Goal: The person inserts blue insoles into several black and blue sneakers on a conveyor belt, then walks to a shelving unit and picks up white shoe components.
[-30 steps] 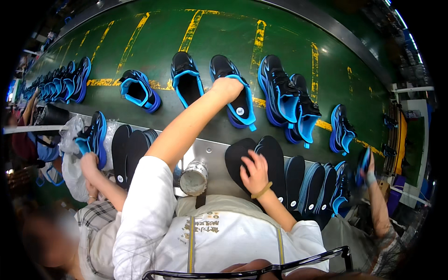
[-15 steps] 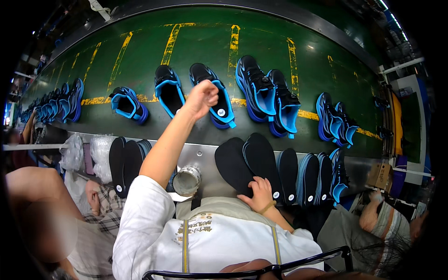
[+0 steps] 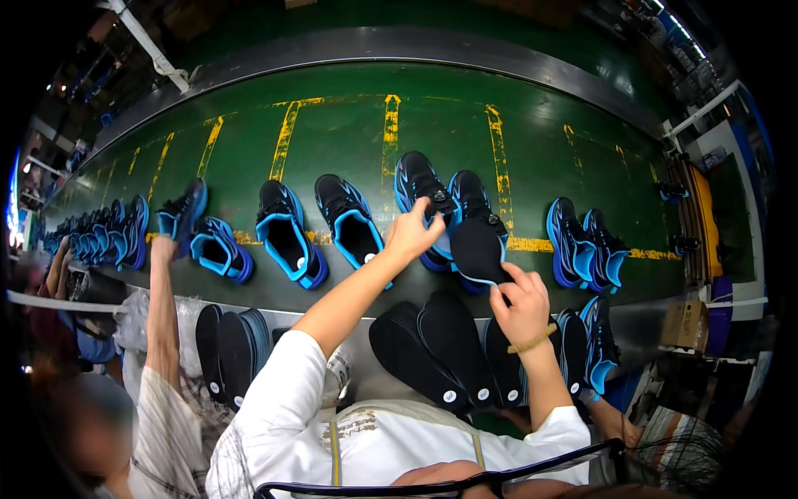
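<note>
At the far left, a co-worker's hand reaches onto the green conveyor belt with yellow stripes, just beside a black-and-blue sports shoe lying on its side. Below that arm, a few flat black insoles stand in a row on the grey metal table.

Moving right, two more black shoes with bright blue lining sit open side up on the belt. Your left hand stretches past them, fingers curled and pinched on the blue collar of the nearer shoe of a black-and-blue pair, gripping its edge.

Just beside it, your right hand, with a beaded band on the wrist, is closed at thumb and fingertips on the rim of a single black foam insole. That insole is lifted off the table and lies over the opening of the second shoe of the same pair.

Below your hands, a fan of black insoles with small round stickers rests on the table. Farther right, another black-and-blue pair stands on the belt.
</note>
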Demonstrator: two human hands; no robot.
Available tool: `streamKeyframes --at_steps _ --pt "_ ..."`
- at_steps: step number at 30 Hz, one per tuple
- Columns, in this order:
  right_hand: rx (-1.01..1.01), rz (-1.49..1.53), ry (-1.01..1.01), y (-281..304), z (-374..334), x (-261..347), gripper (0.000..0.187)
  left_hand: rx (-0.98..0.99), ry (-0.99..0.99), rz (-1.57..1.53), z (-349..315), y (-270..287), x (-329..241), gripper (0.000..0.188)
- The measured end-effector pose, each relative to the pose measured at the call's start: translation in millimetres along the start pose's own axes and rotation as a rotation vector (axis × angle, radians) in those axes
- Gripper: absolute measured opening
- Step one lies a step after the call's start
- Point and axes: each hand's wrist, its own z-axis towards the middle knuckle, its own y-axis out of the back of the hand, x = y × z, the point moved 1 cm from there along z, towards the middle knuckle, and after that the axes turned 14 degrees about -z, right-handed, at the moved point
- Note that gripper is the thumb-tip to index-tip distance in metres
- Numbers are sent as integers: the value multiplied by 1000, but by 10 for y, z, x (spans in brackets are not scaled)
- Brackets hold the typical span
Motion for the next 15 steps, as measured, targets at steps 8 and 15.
streamKeyframes --at_steps 8,15 --pt "110 -52 160 -376 441 21 8 161 -79 268 592 6 172 41" --pt "428 -196 58 -1351 312 188 15 397 471 -154 590 127 334 56"
